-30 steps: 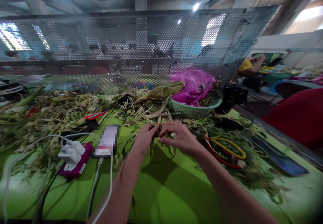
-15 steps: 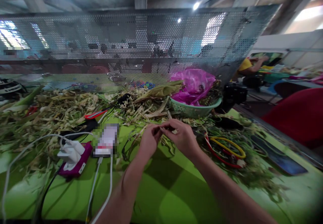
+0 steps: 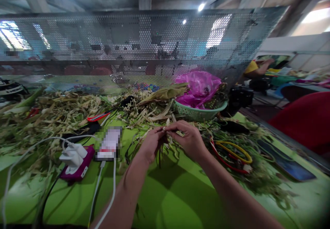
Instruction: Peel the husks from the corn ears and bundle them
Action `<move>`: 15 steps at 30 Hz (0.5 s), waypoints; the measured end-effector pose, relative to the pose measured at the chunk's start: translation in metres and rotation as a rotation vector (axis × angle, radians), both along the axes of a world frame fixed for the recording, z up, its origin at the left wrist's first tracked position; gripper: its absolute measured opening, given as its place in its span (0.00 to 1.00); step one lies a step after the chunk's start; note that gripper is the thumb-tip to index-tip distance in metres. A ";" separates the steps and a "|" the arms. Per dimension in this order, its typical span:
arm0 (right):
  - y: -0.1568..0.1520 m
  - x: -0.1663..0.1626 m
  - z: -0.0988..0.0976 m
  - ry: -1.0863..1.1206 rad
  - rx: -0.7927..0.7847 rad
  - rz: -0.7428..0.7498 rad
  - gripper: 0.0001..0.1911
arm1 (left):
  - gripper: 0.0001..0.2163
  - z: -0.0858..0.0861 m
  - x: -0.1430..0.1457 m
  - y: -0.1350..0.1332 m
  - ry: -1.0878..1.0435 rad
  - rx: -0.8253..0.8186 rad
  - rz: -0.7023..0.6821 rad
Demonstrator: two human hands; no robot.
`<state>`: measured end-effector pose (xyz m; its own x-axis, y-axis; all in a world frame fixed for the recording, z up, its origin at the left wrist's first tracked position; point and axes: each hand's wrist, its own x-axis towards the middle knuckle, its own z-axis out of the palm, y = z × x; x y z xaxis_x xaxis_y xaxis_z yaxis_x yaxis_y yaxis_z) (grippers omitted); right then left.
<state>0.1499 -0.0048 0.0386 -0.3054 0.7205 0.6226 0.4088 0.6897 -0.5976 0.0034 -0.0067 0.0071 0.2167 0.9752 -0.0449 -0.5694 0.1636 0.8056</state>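
Observation:
My left hand (image 3: pixel 152 142) and my right hand (image 3: pixel 187 136) meet fingertip to fingertip above the green table (image 3: pixel 165 205). Both are closed in a pinch around thin dried leaf strips (image 3: pixel 160 155), whose ends hang below my left fingers. A small pale bit shows where the fingertips come together; the fingers hide the rest. Just behind my hands lie more dried leaves and stalks (image 3: pixel 160 108), with a long folded husk-like leaf (image 3: pixel 165 94) on top.
A green basket (image 3: pixel 198 113) holding a purple plastic bag (image 3: pixel 197 88) stands behind my hands. To the left are a phone (image 3: pixel 109 143), a purple power block (image 3: pixel 77 172) with white plugs, cables and a red cutter (image 3: pixel 98 117). Yellow-red cable loops (image 3: pixel 233 151) and a dark phone (image 3: pixel 288 162) lie right.
My hands stay together and shift very slightly; the right fingers straighten a little. The strips hanging below my left hand show more clearly now.

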 end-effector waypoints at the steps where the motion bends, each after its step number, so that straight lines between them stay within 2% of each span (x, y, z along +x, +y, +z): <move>1: 0.000 0.000 0.000 0.000 -0.003 -0.001 0.05 | 0.08 0.001 0.000 0.000 -0.021 -0.007 -0.009; 4: 0.001 0.000 -0.002 0.028 -0.040 -0.052 0.05 | 0.08 0.001 -0.001 -0.002 -0.001 -0.006 -0.039; 9: 0.004 0.001 -0.005 0.194 -0.137 -0.162 0.08 | 0.06 0.003 -0.002 -0.003 0.053 -0.039 -0.056; 12: 0.005 0.002 -0.003 0.192 -0.097 -0.145 0.09 | 0.04 0.004 -0.002 -0.001 -0.031 -0.094 -0.016; 15: 0.003 0.000 0.000 0.039 0.015 -0.035 0.09 | 0.04 0.003 -0.002 0.003 -0.146 -0.145 0.019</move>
